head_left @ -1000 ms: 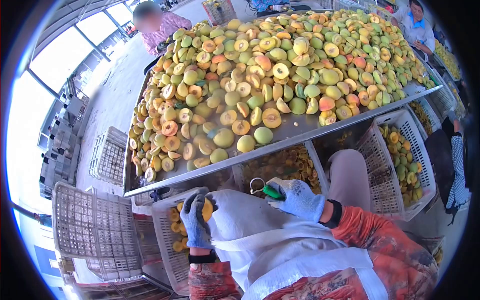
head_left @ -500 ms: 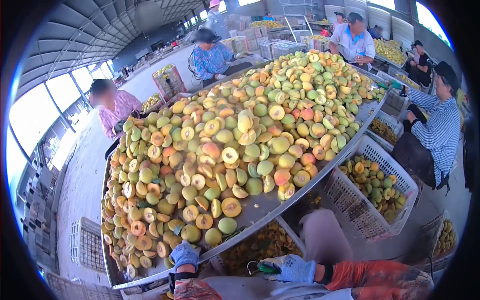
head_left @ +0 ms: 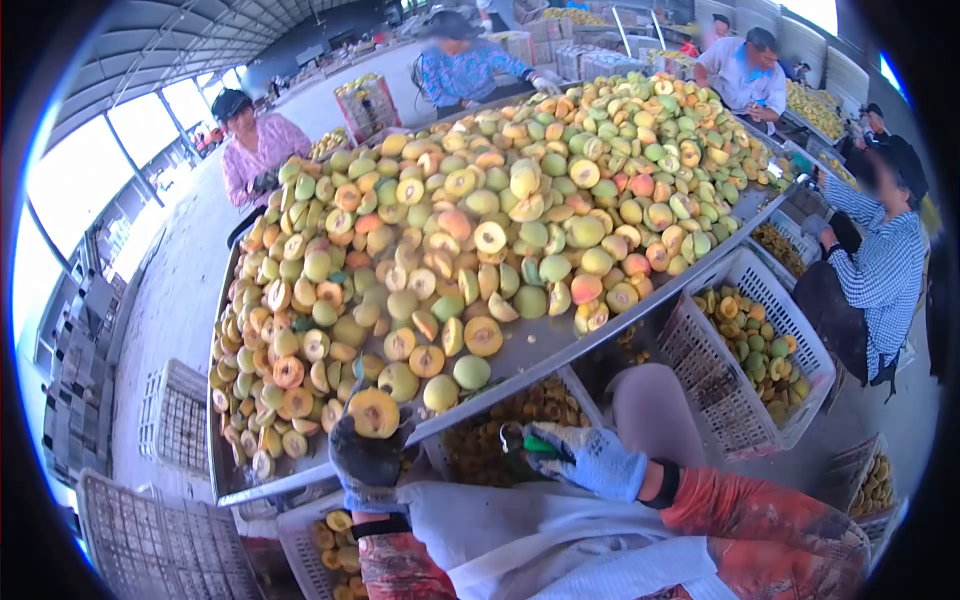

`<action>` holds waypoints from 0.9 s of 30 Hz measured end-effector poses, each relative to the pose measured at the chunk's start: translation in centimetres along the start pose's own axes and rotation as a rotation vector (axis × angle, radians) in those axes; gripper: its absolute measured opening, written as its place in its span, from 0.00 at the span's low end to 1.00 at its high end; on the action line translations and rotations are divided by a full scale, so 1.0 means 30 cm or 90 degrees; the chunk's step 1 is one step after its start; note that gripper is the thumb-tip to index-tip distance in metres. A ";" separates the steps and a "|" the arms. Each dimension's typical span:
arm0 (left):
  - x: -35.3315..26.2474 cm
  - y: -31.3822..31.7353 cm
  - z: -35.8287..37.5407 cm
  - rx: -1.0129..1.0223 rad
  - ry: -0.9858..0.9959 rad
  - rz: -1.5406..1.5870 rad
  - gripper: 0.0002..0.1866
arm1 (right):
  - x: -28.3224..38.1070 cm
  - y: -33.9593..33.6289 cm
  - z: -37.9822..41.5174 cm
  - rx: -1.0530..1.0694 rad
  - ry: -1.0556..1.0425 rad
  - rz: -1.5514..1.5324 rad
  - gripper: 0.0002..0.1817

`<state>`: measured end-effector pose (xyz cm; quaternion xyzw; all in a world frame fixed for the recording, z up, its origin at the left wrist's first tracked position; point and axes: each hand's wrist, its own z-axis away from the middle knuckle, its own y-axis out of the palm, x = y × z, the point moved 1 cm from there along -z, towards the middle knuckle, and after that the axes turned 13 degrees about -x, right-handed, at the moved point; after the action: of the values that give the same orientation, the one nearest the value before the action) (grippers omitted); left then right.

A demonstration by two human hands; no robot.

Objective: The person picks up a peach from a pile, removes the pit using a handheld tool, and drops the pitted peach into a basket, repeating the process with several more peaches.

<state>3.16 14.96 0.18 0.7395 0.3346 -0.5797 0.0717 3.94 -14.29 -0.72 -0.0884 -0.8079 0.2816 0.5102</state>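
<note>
My left hand (head_left: 368, 462), in a blue and dark glove, holds a halved fruit (head_left: 374, 413) with its cut face up, at the near edge of the metal table (head_left: 540, 385). To its right, my right hand (head_left: 590, 458), in a light blue glove, is closed round the green handle of a tool (head_left: 540, 443). A curved metal loop (head_left: 508, 437) sticks out from that handle toward the left hand, apart from the fruit. Heaped fruit (head_left: 450, 300), whole and halved, covers much of the table in front of both hands.
Crates of cut fruit stand below the table's near edge (head_left: 315, 545) and at right (head_left: 745, 345). Empty-looking crates (head_left: 165, 545) sit at lower left. People sit or stand at the left (head_left: 262, 150), far side (head_left: 465, 75), back right (head_left: 745, 80) and right (head_left: 875, 250).
My left hand has lifted off the fruit pile and now holds a halved fruit. My right hand, with the tool, has risen slightly. The view has tilted downward.
</note>
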 end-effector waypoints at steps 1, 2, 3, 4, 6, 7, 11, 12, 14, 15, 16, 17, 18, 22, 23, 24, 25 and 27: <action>-0.033 0.021 0.025 0.031 -0.239 0.367 0.30 | 0.036 0.005 -0.013 -0.013 0.006 -0.028 0.23; -0.062 0.050 0.039 0.047 -0.456 0.747 0.31 | 0.059 0.022 -0.020 -0.016 -0.017 -0.003 0.23; -0.065 0.066 0.063 0.070 -0.452 0.729 0.30 | 0.078 0.031 -0.029 -0.025 -0.043 0.027 0.22; -0.075 0.090 0.088 0.057 -0.492 0.743 0.29 | 0.110 0.032 -0.046 -0.012 -0.040 0.021 0.22; -0.088 0.127 0.142 0.050 -0.467 0.728 0.26 | 0.184 0.031 -0.072 -0.016 -0.156 0.020 0.20; -0.107 0.134 0.167 0.045 -0.429 0.679 0.25 | 0.194 0.040 -0.071 -0.011 -0.156 0.018 0.20; -0.160 0.138 0.208 0.011 -0.373 0.662 0.27 | 0.219 0.047 -0.057 -0.084 -0.287 0.142 0.18; -0.182 0.128 0.218 0.013 -0.340 0.626 0.26 | 0.238 0.039 -0.055 -0.040 -0.242 0.148 0.19; -0.224 0.111 0.234 0.014 -0.308 0.590 0.26 | 0.250 0.036 -0.046 0.005 -0.198 0.153 0.20; -0.244 0.105 0.240 0.014 -0.298 0.570 0.24 | 0.250 0.037 -0.041 -0.001 -0.206 0.165 0.20; -0.254 0.102 0.245 0.014 -0.290 0.550 0.22 | 0.249 0.038 -0.036 -0.007 -0.214 0.176 0.19; -0.255 0.099 0.249 0.014 -0.290 0.549 0.22 | 0.245 0.041 -0.030 -0.008 -0.213 0.175 0.19; -0.259 0.093 0.253 0.025 -0.178 0.400 0.20 | 0.238 0.046 -0.024 -0.006 -0.217 0.183 0.18; -0.233 0.114 0.296 -0.042 -0.056 0.334 0.13 | 0.239 0.035 -0.007 0.061 -0.174 0.139 0.18; -0.231 0.118 0.313 -0.041 -0.059 0.334 0.13 | 0.241 0.032 0.000 0.062 -0.170 0.139 0.18; -0.242 0.120 0.327 -0.058 -0.075 0.332 0.12 | 0.241 0.031 0.007 0.091 -0.157 0.138 0.17; -0.252 0.121 0.338 -0.076 -0.090 0.330 0.11 | 0.239 0.031 0.013 0.119 -0.143 0.137 0.16; -0.269 0.124 0.357 -0.108 -0.146 0.367 0.11 | 0.241 0.041 0.039 0.088 -0.166 0.075 0.15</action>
<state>-4.21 3.51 3.03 0.7251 0.1485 -0.5850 0.3316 -0.61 -10.57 3.84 -0.0630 -0.8394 0.3749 0.3885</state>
